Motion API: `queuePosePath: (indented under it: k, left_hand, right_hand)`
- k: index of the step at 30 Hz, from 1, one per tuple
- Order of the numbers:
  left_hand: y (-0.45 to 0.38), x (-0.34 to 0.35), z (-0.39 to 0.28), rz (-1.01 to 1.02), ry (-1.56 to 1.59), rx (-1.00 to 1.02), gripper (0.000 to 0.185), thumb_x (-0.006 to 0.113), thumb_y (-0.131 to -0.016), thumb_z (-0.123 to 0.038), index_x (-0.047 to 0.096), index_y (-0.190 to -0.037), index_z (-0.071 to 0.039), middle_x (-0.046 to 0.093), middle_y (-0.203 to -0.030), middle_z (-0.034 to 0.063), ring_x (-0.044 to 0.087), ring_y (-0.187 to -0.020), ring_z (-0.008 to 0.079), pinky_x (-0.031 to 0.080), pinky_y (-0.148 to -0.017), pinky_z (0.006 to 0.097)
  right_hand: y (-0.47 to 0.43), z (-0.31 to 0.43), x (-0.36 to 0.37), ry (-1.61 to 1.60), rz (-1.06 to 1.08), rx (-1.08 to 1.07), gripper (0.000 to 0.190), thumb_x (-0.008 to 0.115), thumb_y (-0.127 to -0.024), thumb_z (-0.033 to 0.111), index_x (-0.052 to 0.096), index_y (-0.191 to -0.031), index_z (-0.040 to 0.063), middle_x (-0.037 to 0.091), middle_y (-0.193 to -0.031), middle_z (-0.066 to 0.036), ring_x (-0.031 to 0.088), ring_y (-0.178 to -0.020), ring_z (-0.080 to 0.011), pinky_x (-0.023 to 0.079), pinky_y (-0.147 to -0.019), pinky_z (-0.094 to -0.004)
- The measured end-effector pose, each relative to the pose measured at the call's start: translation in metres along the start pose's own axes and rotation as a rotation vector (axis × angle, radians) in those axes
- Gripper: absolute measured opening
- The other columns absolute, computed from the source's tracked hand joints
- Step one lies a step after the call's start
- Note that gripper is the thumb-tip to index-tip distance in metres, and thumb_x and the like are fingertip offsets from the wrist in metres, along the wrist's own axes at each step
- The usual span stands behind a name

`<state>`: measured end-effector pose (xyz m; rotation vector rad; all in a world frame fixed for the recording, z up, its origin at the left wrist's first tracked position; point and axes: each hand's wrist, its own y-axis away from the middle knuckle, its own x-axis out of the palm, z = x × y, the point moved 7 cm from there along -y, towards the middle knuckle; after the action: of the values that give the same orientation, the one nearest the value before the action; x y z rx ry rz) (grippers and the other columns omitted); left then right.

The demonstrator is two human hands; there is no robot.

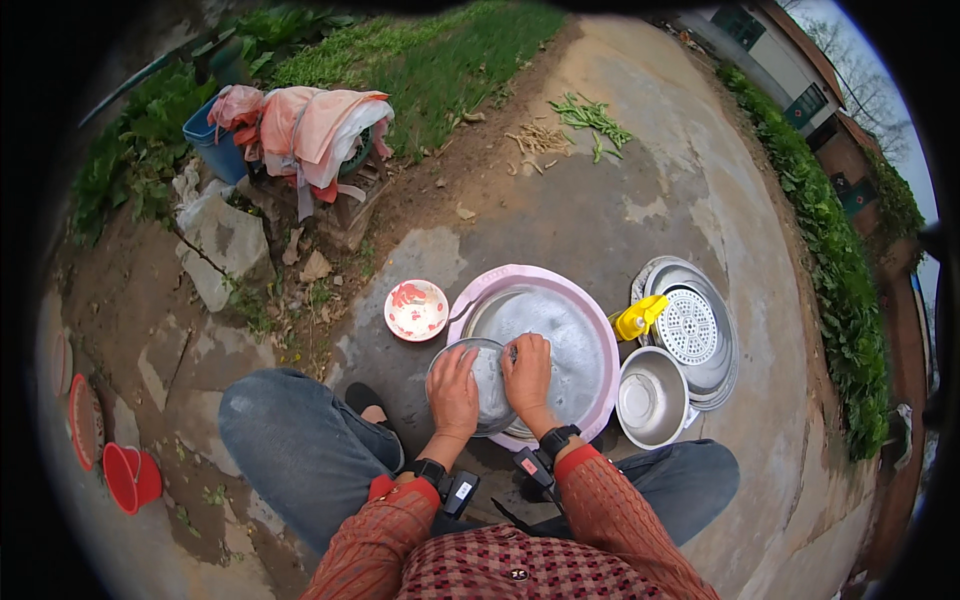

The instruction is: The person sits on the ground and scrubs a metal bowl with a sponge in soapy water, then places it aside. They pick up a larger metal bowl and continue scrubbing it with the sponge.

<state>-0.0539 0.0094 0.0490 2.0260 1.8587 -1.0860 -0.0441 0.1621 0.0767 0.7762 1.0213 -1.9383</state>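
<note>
In front of me on the ground stands a pink plastic basin (609, 337), with a large round metal piece (574, 337), a lid or pan, lying inside it. A smaller round metal vessel or lid (491, 386) is tilted over the basin's near left side. My left hand (454, 391) grips its left edge, fingers spread across the surface. My right hand (531, 375) presses a small dark scrubber (513, 352) near the vessel's right edge; most of the scrubber is hidden by the fingers.
Left of the basin sits a red-patterned bowl (416, 310). To the right are a yellow spray bottle (637, 318), a metal pot (651, 397) and a perforated steamer plate (686, 327) on stacked metal lids. Green beans (592, 120) lie farther off; a red bucket (131, 480) stands far left.
</note>
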Motion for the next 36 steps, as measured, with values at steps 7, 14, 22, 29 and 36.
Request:
queuePosePath:
  k: [7, 14, 22, 29, 36]
  left_hand:
    - [0.001, 0.002, 0.004, 0.006, 0.008, -0.032, 0.044, 0.059, -0.089, -0.007, 0.062, -0.131, -0.016, 0.056, -0.136, 0.0077, 0.047, -0.13, 0.0313, 0.035, -0.109, 0.0474]
    - [0.001, 0.004, 0.002, 0.01, -0.015, -0.024, 0.044, 0.058, -0.089, -0.008, 0.061, -0.132, -0.017, 0.056, -0.137, 0.0071, 0.047, -0.131, 0.0311, 0.034, -0.109, 0.0472]
    - [0.0, 0.003, 0.003, -0.006, -0.006, -0.018, 0.045, 0.058, -0.089, -0.008, 0.061, -0.132, -0.018, 0.056, -0.137, 0.0066, 0.047, -0.131, 0.0317, 0.034, -0.108, 0.0475]
    - [0.002, 0.004, 0.004, 0.007, 0.019, -0.036, 0.044, 0.057, -0.089, -0.008, 0.061, -0.132, -0.018, 0.056, -0.138, 0.0068, 0.047, -0.132, 0.0316, 0.033, -0.11, 0.0474]
    - [0.001, 0.005, 0.005, 0.026, -0.003, -0.061, 0.044, 0.057, -0.089, -0.009, 0.061, -0.132, -0.018, 0.055, -0.138, 0.006, 0.046, -0.132, 0.0316, 0.032, -0.11, 0.0471]
  right_hand:
    - [0.04, 0.026, -0.025, -0.024, 0.022, -0.173, 0.015, 0.071, -0.078, 0.007, 0.06, -0.088, 0.007, 0.058, -0.101, -0.011, 0.053, -0.098, -0.0339, 0.042, -0.081, -0.0447]
    - [0.014, 0.021, -0.005, 0.03, 0.023, -0.116, 0.015, 0.07, -0.079, 0.009, 0.06, -0.088, 0.008, 0.059, -0.101, -0.011, 0.054, -0.098, -0.0334, 0.042, -0.081, -0.045]
    - [0.021, 0.031, -0.016, 0.007, 0.025, -0.211, 0.018, 0.072, -0.077, 0.01, 0.059, -0.089, 0.008, 0.06, -0.1, -0.009, 0.055, -0.099, -0.0324, 0.042, -0.08, -0.0448]
    - [0.027, 0.04, -0.01, -0.002, 0.028, -0.27, 0.017, 0.072, -0.075, 0.008, 0.059, -0.086, 0.008, 0.058, -0.096, -0.01, 0.054, -0.094, -0.0335, 0.041, -0.079, -0.0434]
    - [-0.015, 0.024, 0.006, 0.058, 0.026, -0.126, 0.016, 0.071, -0.077, 0.01, 0.06, -0.088, 0.009, 0.058, -0.097, -0.01, 0.054, -0.096, -0.0328, 0.042, -0.08, -0.0446]
